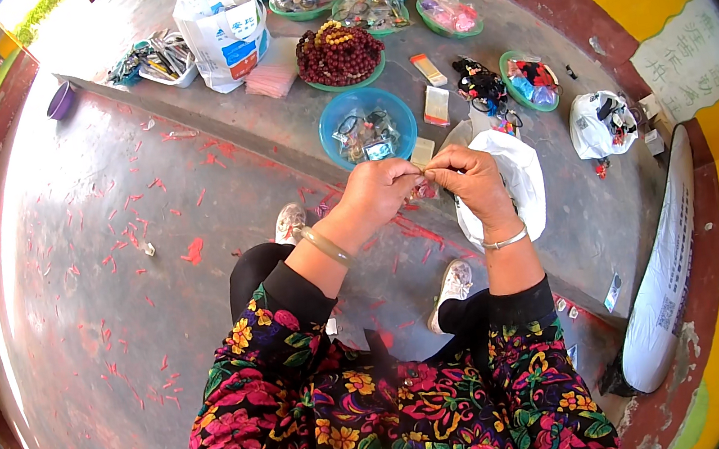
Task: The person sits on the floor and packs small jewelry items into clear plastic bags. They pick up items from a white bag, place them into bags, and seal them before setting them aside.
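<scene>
My left hand point(379, 187) and my right hand point(468, 176) meet in front of me, fingertips pinched together. Something small and thin is between them, too small to name. Just beyond the hands stands a blue plastic basin point(329, 129) with small clear-wrapped packets point(369, 135) inside. A white plastic bag point(527, 175) lies open beside and below my right hand. Under the fingers hangs or lies a small reddish item point(423, 189), partly hidden by the hands.
Dark red bead strings point(336, 57) fill a green basin behind the blue one. A white shopping bag point(217, 39), a tray of long pieces point(167, 57) and several basins of packets point(372, 9) stand farther back. Red scraps point(193, 251) litter the floor left of the step edge point(278, 158); a purple bowl point(62, 101) sits far left.
</scene>
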A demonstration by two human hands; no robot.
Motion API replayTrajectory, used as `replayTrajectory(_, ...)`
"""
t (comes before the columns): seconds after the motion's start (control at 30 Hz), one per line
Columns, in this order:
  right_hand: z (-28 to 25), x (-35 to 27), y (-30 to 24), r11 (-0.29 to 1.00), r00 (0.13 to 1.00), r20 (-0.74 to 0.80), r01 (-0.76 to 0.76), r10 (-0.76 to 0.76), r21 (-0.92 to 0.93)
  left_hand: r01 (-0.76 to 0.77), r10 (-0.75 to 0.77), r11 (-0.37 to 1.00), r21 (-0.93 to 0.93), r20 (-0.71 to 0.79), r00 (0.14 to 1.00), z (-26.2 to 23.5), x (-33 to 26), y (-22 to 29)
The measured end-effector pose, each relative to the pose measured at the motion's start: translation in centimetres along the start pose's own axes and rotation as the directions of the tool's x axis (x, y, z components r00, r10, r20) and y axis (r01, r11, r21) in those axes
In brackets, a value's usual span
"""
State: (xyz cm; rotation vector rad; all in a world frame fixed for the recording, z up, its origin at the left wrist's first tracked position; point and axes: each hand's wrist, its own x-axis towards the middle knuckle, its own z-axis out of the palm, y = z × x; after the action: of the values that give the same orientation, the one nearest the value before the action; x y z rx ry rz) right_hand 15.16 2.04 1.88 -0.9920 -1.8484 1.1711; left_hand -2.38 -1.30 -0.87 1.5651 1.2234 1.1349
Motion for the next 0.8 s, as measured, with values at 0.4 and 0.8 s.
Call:
replayTrajectory(0.4, 0.0, -0.1, -0.2, 0.984, 0.997, -0.052, -0.041, 0.050, 0.171, 0.214, -0.204, 0.964, -0.160, 0.079, 0.976, -1.4, 0.3, 0.9)
replayTrajectory(0.8, 0.3, 0.0, 0.6, 0.883, 0.975, -0.062, -0.167, 0.215, 0.438, 0.337, -0.327, 0.836, -0.433, 0.100, 0.940, -1.6, 0.4, 1.2)
